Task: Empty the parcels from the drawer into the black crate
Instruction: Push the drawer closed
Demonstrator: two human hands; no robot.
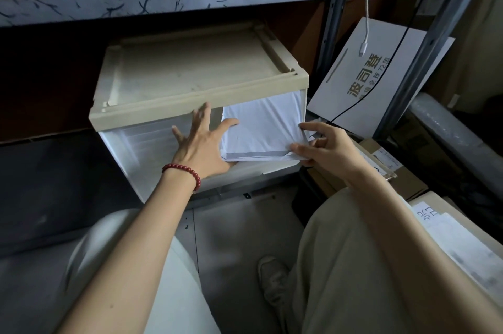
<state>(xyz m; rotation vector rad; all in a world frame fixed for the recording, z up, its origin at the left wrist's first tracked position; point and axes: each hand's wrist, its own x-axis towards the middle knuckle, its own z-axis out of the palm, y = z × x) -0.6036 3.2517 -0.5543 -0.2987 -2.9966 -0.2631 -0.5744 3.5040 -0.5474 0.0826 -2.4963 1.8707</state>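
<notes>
Both hands work at the drawer [174, 148]: the left hand [202, 144] (fingers spread) presses the white parcel [261, 126] inside it; the right hand [324, 147] pinches the parcel's corner.

"波司登" on white box [362, 80]

Parcels [258, 129] seemingly inside drawer [152, 154]

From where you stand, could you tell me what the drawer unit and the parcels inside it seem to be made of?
The drawer unit looks like hard plastic: a matte beige moulded top with ridges, over a frosted translucent drawer front. The parcels look like thin white plastic mailer bags, going by their soft creases and slight sheen, though paper cannot be ruled out.
</notes>
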